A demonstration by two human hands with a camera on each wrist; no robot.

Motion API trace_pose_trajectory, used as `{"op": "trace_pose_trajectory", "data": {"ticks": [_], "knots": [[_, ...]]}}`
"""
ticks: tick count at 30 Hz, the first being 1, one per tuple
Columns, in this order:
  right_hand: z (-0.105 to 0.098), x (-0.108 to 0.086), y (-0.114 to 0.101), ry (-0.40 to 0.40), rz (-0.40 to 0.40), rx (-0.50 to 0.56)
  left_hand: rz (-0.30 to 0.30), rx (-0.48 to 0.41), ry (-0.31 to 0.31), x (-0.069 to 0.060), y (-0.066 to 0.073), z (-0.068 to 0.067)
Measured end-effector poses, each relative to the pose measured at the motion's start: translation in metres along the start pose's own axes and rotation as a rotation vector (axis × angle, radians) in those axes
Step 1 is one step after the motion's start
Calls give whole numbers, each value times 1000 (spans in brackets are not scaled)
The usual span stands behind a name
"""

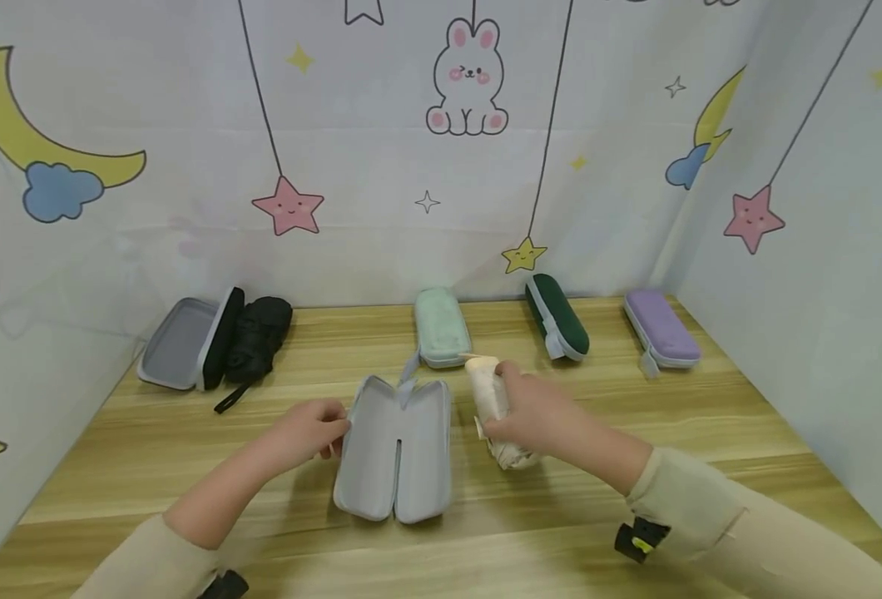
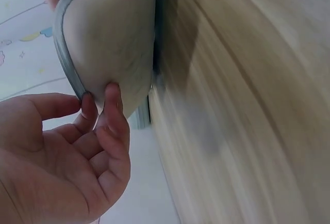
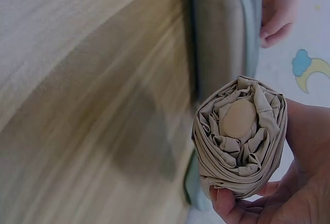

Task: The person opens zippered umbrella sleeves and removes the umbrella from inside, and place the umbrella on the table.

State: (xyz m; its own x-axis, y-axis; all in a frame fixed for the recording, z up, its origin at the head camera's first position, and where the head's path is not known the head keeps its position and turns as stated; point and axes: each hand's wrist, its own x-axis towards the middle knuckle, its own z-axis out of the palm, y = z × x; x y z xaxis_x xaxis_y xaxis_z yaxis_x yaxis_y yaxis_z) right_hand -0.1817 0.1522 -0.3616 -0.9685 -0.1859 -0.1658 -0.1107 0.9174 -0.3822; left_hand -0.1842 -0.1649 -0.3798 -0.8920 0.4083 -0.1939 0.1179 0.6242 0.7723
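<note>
My left hand pinches the left rim of an opened zip case with a grey lining. The left wrist view shows that case's beige outer shell, with the thumb and a finger of the left hand at its grey edge. Just right of the case, my right hand grips a beige folded umbrella round its side. From the right wrist view, the end of the umbrella shows pleated fabric round a pale round tip. The right palm is mostly hidden.
Behind stand closed zip cases: mint, dark green and purple. At the left lie an open black case with grey lining and a black folded umbrella. A printed cloth wall borders the wooden table.
</note>
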Motion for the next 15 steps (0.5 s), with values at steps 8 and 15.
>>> {"op": "trace_pose_trajectory", "data": {"ticks": [8, 15], "knots": [[28, 16, -11, -46, -63, 17, -63, 11, 30, -11, -20, -16], [46, 24, -32, -41, -132, 30, -72, -37, 44, -11, -33, -30]]}}
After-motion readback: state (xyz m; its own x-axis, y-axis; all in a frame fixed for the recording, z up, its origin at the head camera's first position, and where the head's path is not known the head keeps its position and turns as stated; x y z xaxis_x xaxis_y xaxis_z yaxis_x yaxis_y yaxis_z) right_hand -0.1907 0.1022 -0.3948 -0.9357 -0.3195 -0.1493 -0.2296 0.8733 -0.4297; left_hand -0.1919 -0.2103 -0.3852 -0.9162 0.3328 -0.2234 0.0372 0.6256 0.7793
